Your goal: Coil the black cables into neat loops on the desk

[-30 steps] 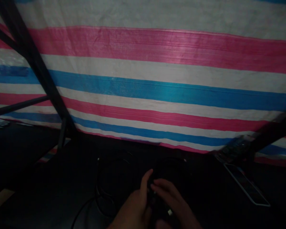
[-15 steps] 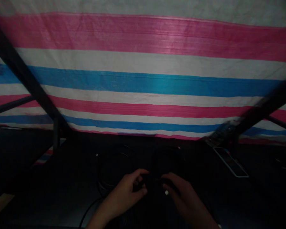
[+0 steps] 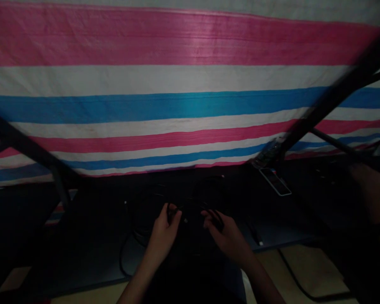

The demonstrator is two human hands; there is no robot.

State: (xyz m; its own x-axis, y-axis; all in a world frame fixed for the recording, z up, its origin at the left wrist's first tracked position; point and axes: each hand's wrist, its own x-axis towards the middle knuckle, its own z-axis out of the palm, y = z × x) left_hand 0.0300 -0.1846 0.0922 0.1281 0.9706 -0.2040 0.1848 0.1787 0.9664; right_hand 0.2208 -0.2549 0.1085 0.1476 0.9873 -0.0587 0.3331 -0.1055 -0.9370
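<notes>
Your left hand and right hand pinch the thin black cable; in this dimness its loose loops could snag and tangle.

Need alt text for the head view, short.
Two bare hands, left hand and right hand, grip a black cable over a dark table in dim light. A pink, white and blue striped tarp hangs behind.

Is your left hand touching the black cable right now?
Touching. The head view shows the left hand with fingers curled around a loop of the black cable.
</notes>
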